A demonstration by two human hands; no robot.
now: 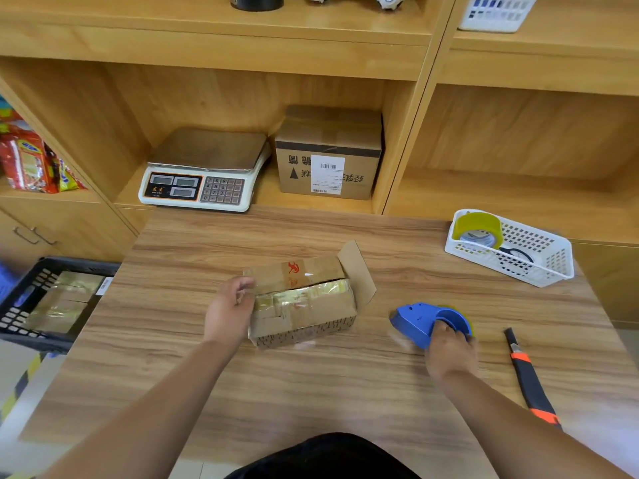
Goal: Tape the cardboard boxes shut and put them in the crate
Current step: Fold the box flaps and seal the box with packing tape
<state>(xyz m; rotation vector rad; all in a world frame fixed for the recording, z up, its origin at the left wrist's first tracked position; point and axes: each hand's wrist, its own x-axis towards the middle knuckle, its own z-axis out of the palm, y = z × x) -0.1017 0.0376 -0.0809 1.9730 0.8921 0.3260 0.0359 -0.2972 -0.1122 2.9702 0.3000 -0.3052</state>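
Cardboard box (304, 299) sits mid-tabletop (311, 392), its end flap (358, 271) standing open on the 3 o'clock side, and the left hand (230, 305) has its fingers curled on the box's 9 o'clock end, holding it. Right hand (449, 350) is wrapped around the blue tape dispenser (418, 321), down on the tabletop at 3 o'clock from the box and apart from it. Black crate (20, 299) sits off the tabletop's edge at 9 o'clock with taped boxes (62, 302) already inside

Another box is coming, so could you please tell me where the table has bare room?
The wooden table is bare between the brown cardboard box and the black plastic crate, and behind the box. The right is crowded: blue tape dispenser, white mesh basket, black and orange knife.
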